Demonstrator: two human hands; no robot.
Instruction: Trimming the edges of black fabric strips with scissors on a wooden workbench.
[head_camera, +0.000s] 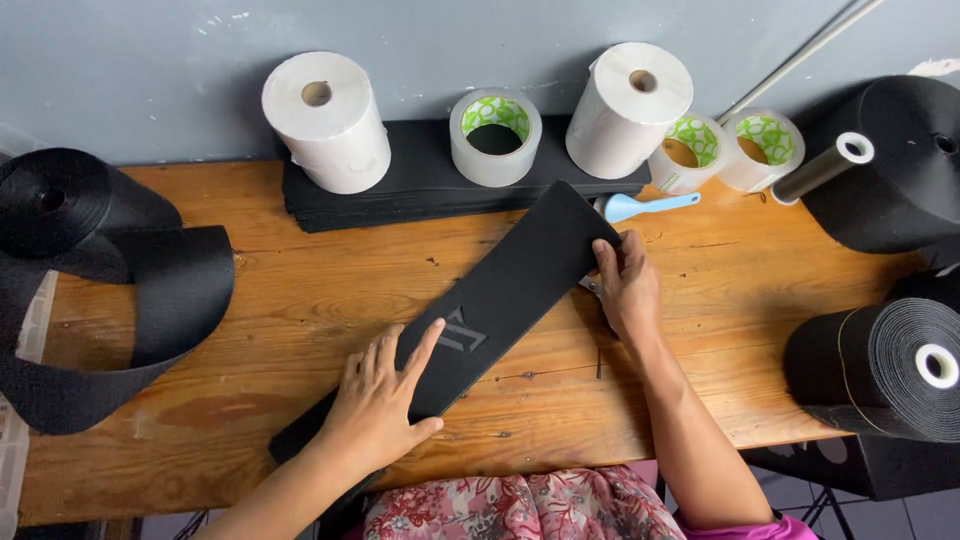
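Lying diagonally on the wooden table (300, 290), the black strip (520, 280) runs its long axis from beneath the left hand (385, 400) up to the right hand (625, 290). Left fingers (420, 350) are spread flat, pressing the strip beside its grey emblem (462, 330). Right fingers close on the far end's edge. Beyond them lies a blue scraper (645, 205), then the tape rolls (495, 135).

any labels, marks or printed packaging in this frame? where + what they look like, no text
Grey angular mark: mid-length on the long black strip, by the left hand's fingertips; the right hand grips the strip's far end.
Three clear tape rolls with green-and-white patterned cores: one on the black sheet stack, two at the right by the wall.
No signs or screens.
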